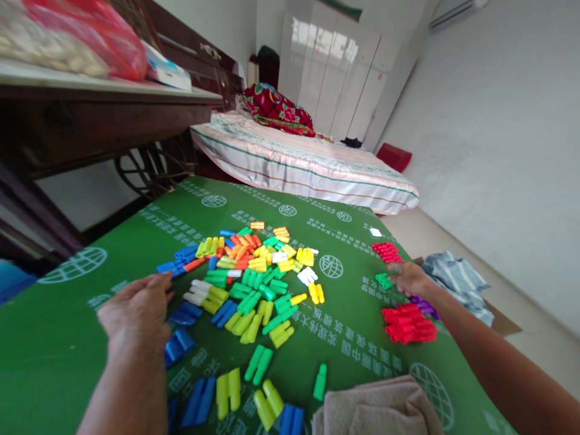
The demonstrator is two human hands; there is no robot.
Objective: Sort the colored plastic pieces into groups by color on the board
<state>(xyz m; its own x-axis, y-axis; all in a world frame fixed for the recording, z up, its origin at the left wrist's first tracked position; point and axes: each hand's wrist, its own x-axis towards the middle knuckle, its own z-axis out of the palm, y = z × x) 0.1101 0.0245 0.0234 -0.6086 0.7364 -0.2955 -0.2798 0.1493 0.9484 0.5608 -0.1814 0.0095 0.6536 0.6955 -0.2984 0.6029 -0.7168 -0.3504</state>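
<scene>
On the left, my left hand [138, 311] is curled, fingertips together beside the blue bullet-shaped toy blocks [174, 266]; what lies within the fingers, if anything, is hidden. My right hand [410, 279] reaches to the right side of the green board, its fingers closed on a small green toy block [384, 280]. Red blocks [385, 252] lie just beyond that hand, and purple blocks [425, 306] are partly under its wrist. Closer to me is a bundle of red blocks [410, 323]. A mixed heap of green blocks [254, 279], yellow blocks [304, 257] and orange blocks [242, 244] spreads between my hands.
The green printed board [353, 284] carries all the blocks. A folded brown cloth [378, 408] lies at its near edge, by a single green block [319, 382]. A white block [375, 232] sits far right. Beyond are a bed [294, 160] and a dark wooden table [113, 106].
</scene>
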